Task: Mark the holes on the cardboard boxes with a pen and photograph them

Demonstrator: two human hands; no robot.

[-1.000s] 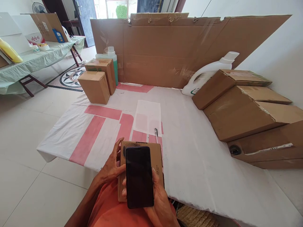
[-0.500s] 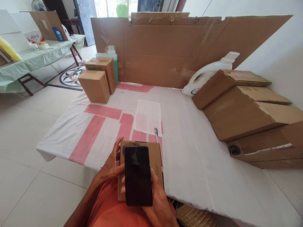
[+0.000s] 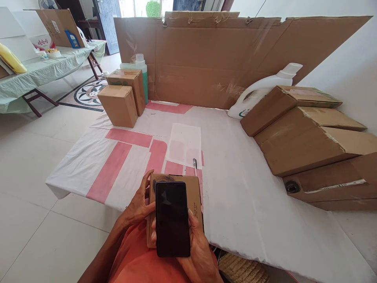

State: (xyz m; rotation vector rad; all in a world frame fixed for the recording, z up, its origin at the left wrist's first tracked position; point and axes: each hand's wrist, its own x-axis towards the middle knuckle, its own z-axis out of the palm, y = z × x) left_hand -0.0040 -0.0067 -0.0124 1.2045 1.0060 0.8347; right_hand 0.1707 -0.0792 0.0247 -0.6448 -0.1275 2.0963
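Note:
My right hand (image 3: 198,243) grips a black smartphone (image 3: 172,220), its dark screen facing me, with the thumb along the right edge and fingertips showing at the left edge. Behind the phone is a small brown cardboard box (image 3: 193,192) with dark print on its top. My left hand (image 3: 140,202) holds that box by its left side, thumb on top and fingers along the edge. Just past the box, a pen (image 3: 194,164) lies partly on a white sheet of paper (image 3: 184,143) on the cloth-covered table (image 3: 235,173).
Two cardboard boxes (image 3: 118,108) and a bottle of green liquid (image 3: 145,80) stand at the back left. On the right are several larger boxes (image 3: 300,141) and a white jug (image 3: 253,94). A tall cardboard panel (image 3: 191,59) closes off the back. A second table (image 3: 55,68) stands far left.
The view has shifted very slightly. Both hands, the phone and the box keep the same positions relative to each other.

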